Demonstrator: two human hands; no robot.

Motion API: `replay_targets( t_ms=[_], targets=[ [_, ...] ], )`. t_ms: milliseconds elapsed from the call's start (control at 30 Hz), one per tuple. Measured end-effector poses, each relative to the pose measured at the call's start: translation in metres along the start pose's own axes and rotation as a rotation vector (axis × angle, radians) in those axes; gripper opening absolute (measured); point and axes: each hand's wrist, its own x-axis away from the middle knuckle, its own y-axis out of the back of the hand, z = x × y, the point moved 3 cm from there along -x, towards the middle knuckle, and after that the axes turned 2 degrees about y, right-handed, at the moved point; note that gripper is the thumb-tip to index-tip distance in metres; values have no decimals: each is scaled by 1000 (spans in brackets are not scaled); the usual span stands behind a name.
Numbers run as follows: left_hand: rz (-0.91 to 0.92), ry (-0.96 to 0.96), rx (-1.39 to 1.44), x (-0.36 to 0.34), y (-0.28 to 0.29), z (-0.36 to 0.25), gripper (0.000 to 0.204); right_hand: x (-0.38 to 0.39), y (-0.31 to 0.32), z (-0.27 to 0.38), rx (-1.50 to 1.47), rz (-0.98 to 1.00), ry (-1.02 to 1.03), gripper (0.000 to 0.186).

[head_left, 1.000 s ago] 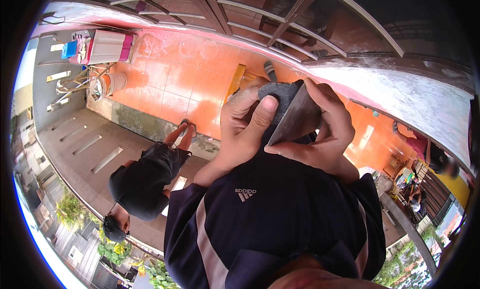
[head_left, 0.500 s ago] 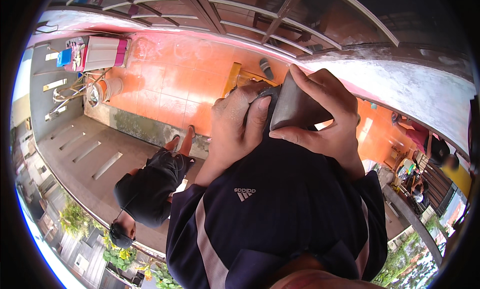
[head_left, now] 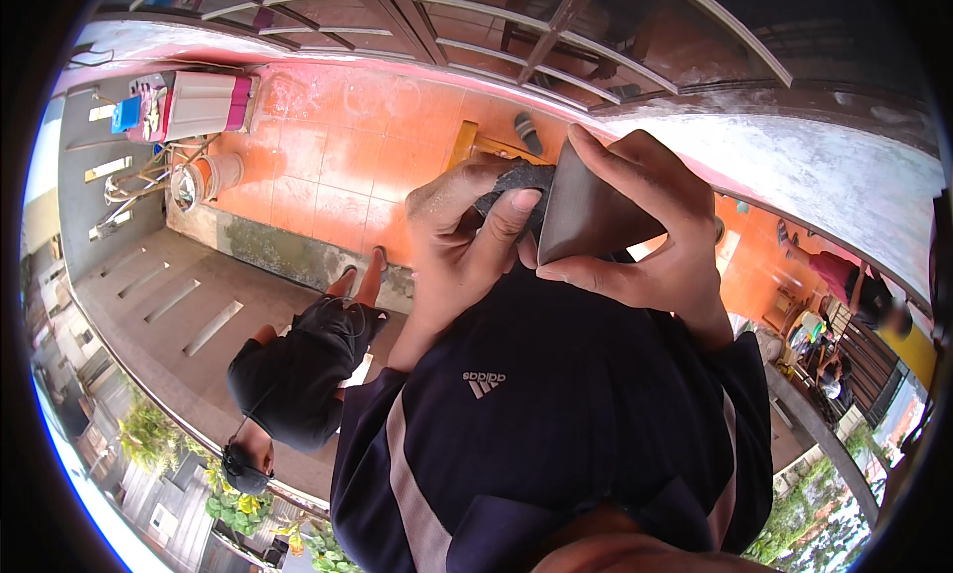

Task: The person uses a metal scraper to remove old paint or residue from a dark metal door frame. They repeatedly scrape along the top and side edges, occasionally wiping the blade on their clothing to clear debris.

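Observation:
My left hand (head_left: 462, 240) is closed on a dark, rough, folded piece (head_left: 516, 184), pinched between thumb and fingers. Whether it is sandpaper or cloth cannot be made out. Pale dust lies on that hand's fingers. My right hand (head_left: 670, 230) grips a smooth grey-brown block (head_left: 596, 211) by its edges, fingers along the far edge and thumb at the near corner. The block's broad face looks slightly curved. Both things are held up in front of my chest, the dark piece close against the block's left edge; the contact itself is partly hidden.
Beyond my hands lie orange floor tiles (head_left: 338, 166), a yellow wooden piece (head_left: 463, 141) and a sandal (head_left: 527, 133). A person in black (head_left: 308, 374) stands at the left. Buckets (head_left: 213, 176) and a storage box (head_left: 208, 106) stand far left. More people (head_left: 859, 290) are at the right.
My left hand has shifted slightly left, its fingers loosened a little, and more of the dark piece shows. The block has tilted slightly in my right hand.

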Motion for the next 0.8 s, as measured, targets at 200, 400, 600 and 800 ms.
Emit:
replay_targets(
  t_ms=[200, 400, 600, 800],
  targets=[
    [13, 154, 265, 3, 3, 3, 16, -4, 6, -1, -1, 17, -14, 93],
    [38, 63, 469, -3, 4, 22, 17, -4, -5, -2, -74, 17, -2, 93],
    [75, 36, 418, 8, -11, 26, 29, -1, -12, -1, -77, -52, -46, 93],
    [59, 58, 587, 13, -8, 33, 39, 0, -19, 7, -152, -71, -48, 92]
  ],
)
